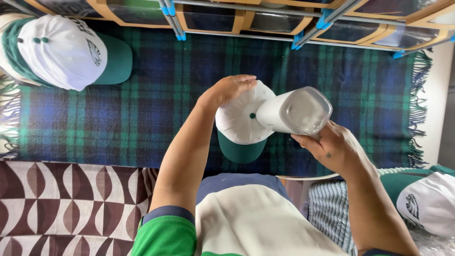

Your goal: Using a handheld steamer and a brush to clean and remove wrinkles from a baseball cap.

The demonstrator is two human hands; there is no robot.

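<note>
A white cap with a green brim (pixel 239 128) sits in the middle of a blue-green plaid blanket (pixel 142 104). My left hand (pixel 227 90) rests curled over the cap's back edge and holds it in place. My right hand (pixel 327 147) grips a white handheld appliance with a clear end (pixel 294 114), laid sideways with its nose against the top of the cap near the green button.
A stack of white and green caps (pixel 61 50) lies at the top left. More such caps (pixel 424 199) lie at the lower right on a pale knitted cloth (pixel 332 208). Wooden-framed bins on a metal rack (pixel 227 19) line the far edge. A brown patterned cloth (pixel 66 199) covers the lower left.
</note>
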